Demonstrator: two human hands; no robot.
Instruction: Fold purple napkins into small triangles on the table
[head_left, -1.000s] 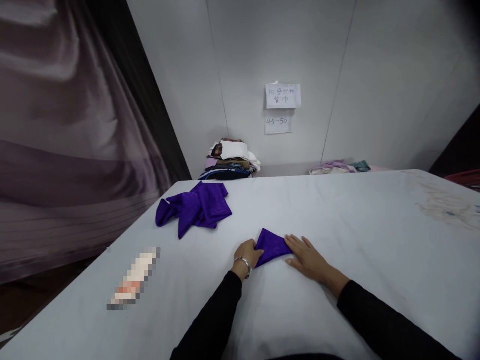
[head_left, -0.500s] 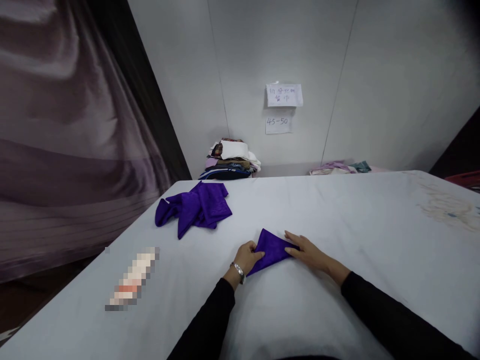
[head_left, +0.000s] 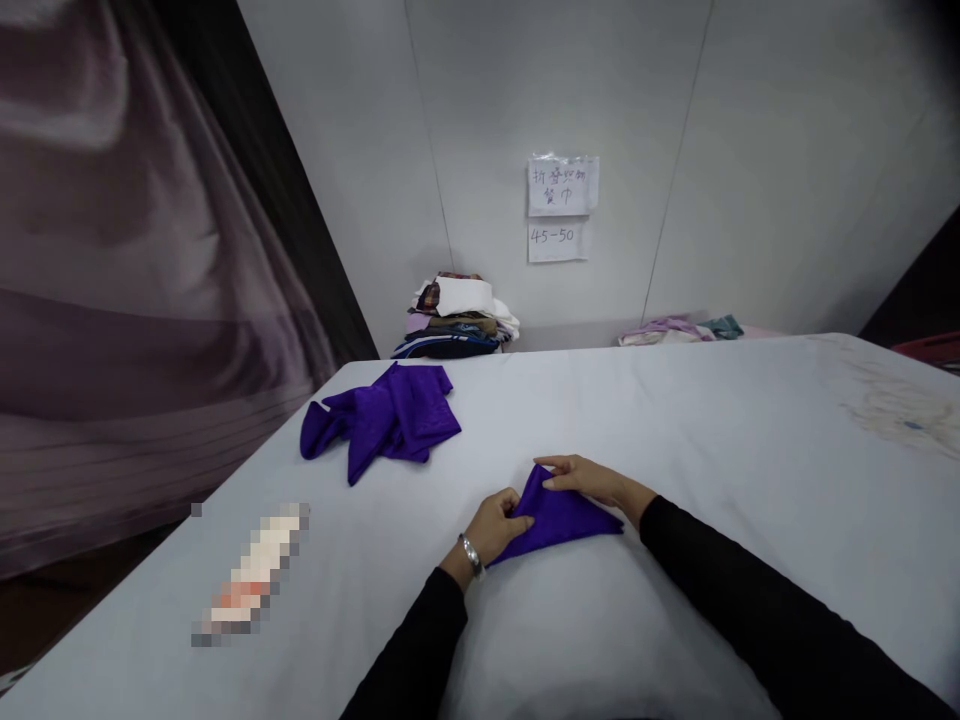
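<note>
A purple cloth napkin [head_left: 566, 520], folded into a triangle, lies before me on the white-covered table [head_left: 675, 620]. My left hand [head_left: 495, 527] grips its left side, thumb on top and the other fingers curled at the edge. At the upper corner, my right hand [head_left: 589, 478] holds the cloth between its thumb and outstretched index finger; the remaining fingers are partly hidden. The napkin's right point rests on the table below my right wrist. Farther back on the left is a loose heap of purple napkins [head_left: 397, 415], touched by neither hand.
A blurred-out flat item [head_left: 255, 575] lies on the table at the left. Stacked folded clothes [head_left: 457, 318] and some lilac fabric [head_left: 667, 330] sit beyond the far edge. Handwritten paper signs [head_left: 559, 205] hang on the wall. A draped curtain [head_left: 112, 300] borders the left side.
My right hand has moved left, from the napkin's right point to its upper corner. My left hand keeps its grip on the left side. The view has shifted slightly.
</note>
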